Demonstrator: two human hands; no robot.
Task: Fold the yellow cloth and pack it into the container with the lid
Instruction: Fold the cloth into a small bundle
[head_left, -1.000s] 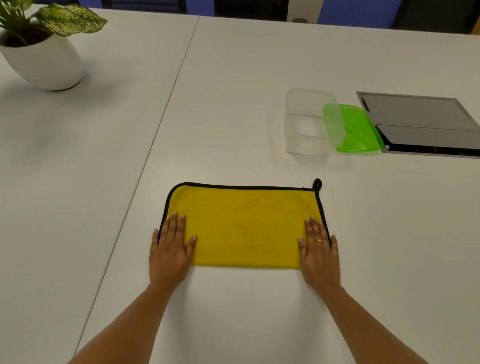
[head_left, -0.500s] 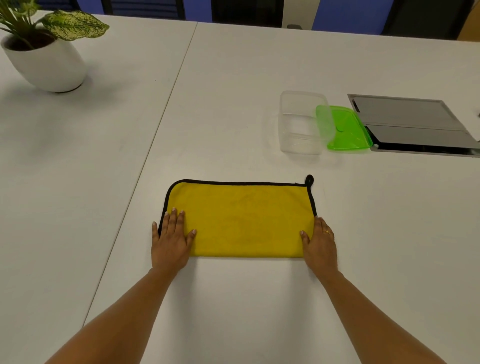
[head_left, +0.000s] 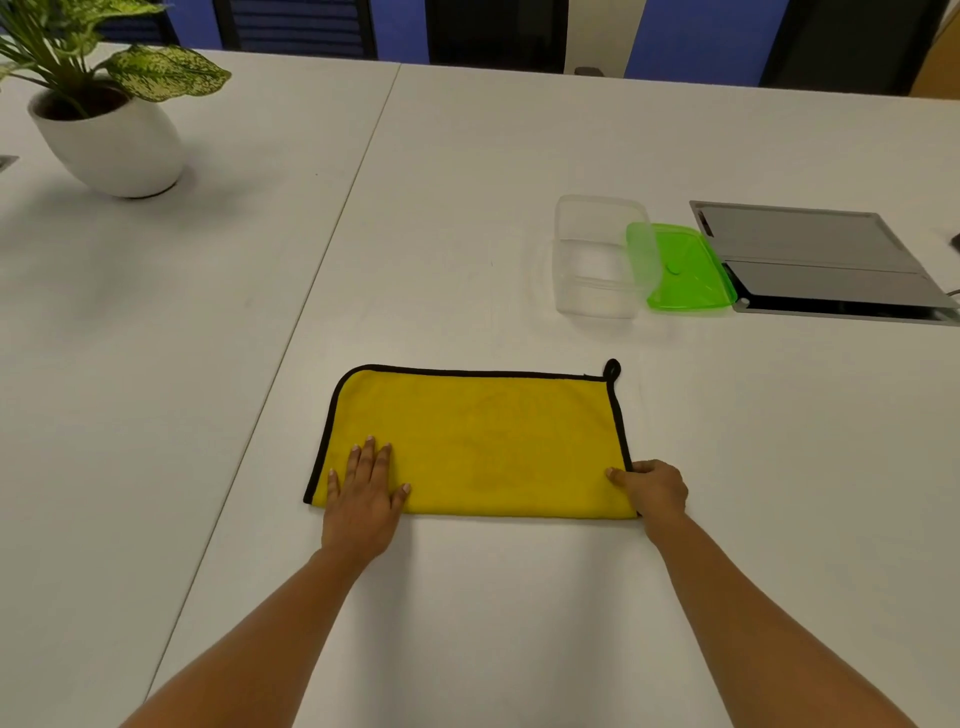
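The yellow cloth (head_left: 483, 441) with black trim lies folded once into a wide rectangle on the white table, a black loop at its far right corner. My left hand (head_left: 363, 493) rests flat, fingers spread, on the cloth's near left corner. My right hand (head_left: 652, 486) has its fingers curled around the cloth's near right edge, pinching it. The clear plastic container (head_left: 597, 257) stands open beyond the cloth to the right. Its green lid (head_left: 683, 270) leans against the container's right side.
A potted plant in a white pot (head_left: 111, 137) stands at the far left. A grey metal floor-box panel (head_left: 826, 262) is set in the table right of the lid. A seam (head_left: 332, 249) runs between two tabletops left of the cloth.
My right hand slid from flat on the cloth to its right edge and curled its fingers around it. My left hand stayed flat on the left corner. The camera view shifted slightly.
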